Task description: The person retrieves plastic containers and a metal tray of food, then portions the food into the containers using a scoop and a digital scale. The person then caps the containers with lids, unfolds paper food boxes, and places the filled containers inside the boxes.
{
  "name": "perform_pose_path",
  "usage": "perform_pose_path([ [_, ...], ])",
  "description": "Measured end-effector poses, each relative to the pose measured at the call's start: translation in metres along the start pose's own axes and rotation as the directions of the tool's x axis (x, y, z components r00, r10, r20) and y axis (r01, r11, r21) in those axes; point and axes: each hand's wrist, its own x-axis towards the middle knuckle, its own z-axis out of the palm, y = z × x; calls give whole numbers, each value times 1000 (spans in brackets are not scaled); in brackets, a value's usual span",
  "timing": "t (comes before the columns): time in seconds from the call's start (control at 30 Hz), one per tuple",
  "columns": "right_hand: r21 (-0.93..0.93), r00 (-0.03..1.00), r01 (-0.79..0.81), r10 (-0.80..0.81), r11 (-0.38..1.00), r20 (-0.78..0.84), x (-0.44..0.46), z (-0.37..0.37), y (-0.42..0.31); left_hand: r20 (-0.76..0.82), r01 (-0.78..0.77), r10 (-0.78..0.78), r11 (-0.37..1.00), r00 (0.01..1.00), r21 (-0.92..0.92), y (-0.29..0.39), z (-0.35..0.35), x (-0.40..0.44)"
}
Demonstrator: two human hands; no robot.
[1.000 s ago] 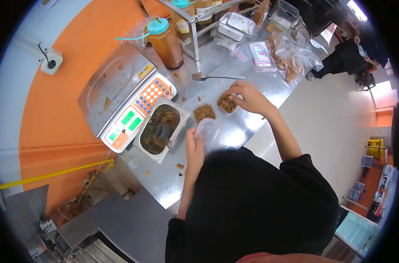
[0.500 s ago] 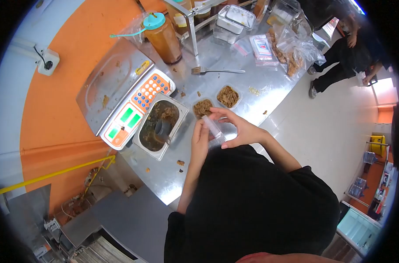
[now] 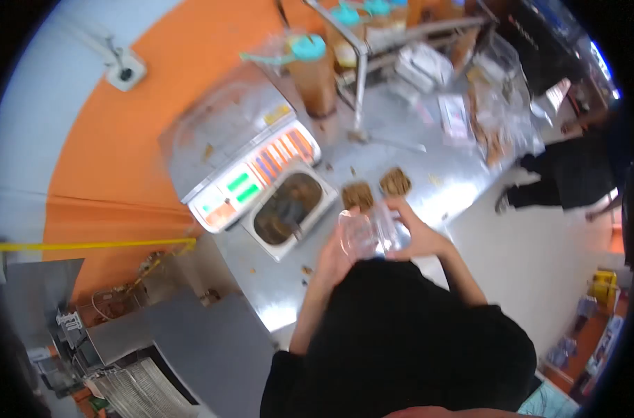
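In my left hand point(image 3: 333, 261) is a clear plastic lid point(image 3: 357, 234) with rounded corners, turned face-on. Against it, my right hand point(image 3: 420, 237) grips more clear lids point(image 3: 387, 228), seen edge-on; motion blur hides how many. Just beyond my fingers, two small tubs of brown shredded food stand on the steel table, the left tub point(image 3: 357, 196) partly behind the lids and the right tub point(image 3: 396, 182) in full view. To the left sits a steel pan point(image 3: 289, 209) with dark food and a grey object inside, tilted against the scale.
A digital scale point(image 3: 254, 171) is at the left. Behind it stands a sauce bottle point(image 3: 313, 76) with a turquoise lid. A fork point(image 3: 390, 143) lies at the back, near bagged food point(image 3: 495, 132). Another person point(image 3: 575, 167) stands at the right.
The lids, earlier held together edge-on, now show one turned face-on at my left hand and others at my right. The camera view has shifted and blurred.
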Motion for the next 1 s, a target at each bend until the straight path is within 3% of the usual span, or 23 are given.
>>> perform_pose_path([
  [0.07,216,998,-39,47,976,-31,-1,-4,2,-58,-22,19,998,998,-59,5,5,5],
  [0.1,233,994,-14,40,972,-105,-2,-5,5,-55,-48,66,956,996,290,0,-11,25],
  [0.13,136,990,-2,22,991,-141,-1,-13,0,-46,-59,107,802,993,595,-18,-46,51],
  [0.2,-29,980,-37,30,999,-198,-6,-25,-12,31,-123,161,597,986,793,-43,-83,65],
  [0.3,-59,980,-32,19,998,-198,-4,-25,-1,82,-355,410,652,908,669,-3,-6,52],
  [0.4,-78,980,-29,12,997,-200,-5,-25,2,13,-325,374,789,927,522,6,0,66],
  [0.43,-84,978,-22,4,996,-207,-4,-25,2,-34,-339,458,705,889,623,15,14,64],
  [0.53,-78,979,-32,15,996,-205,-5,-25,9,-81,-112,475,365,876,924,28,19,66],
  [0.57,-71,980,-42,27,997,-199,-6,-24,12,124,-254,675,97,727,962,14,-5,78],
  [0.7,-69,975,-42,26,997,-219,-9,-23,17,123,-127,603,-35,788,991,24,-12,75],
  [0.8,-111,974,-39,13,993,-226,-8,-21,18,47,80,534,-213,844,974,21,-1,76],
  [0.93,-184,968,-2,-44,983,-246,-2,-22,15,151,106,604,-367,782,924,4,-14,87],
  [1.0,-189,968,-12,-36,982,-249,-7,-18,15,176,80,593,-379,785,922,2,-12,82],
])
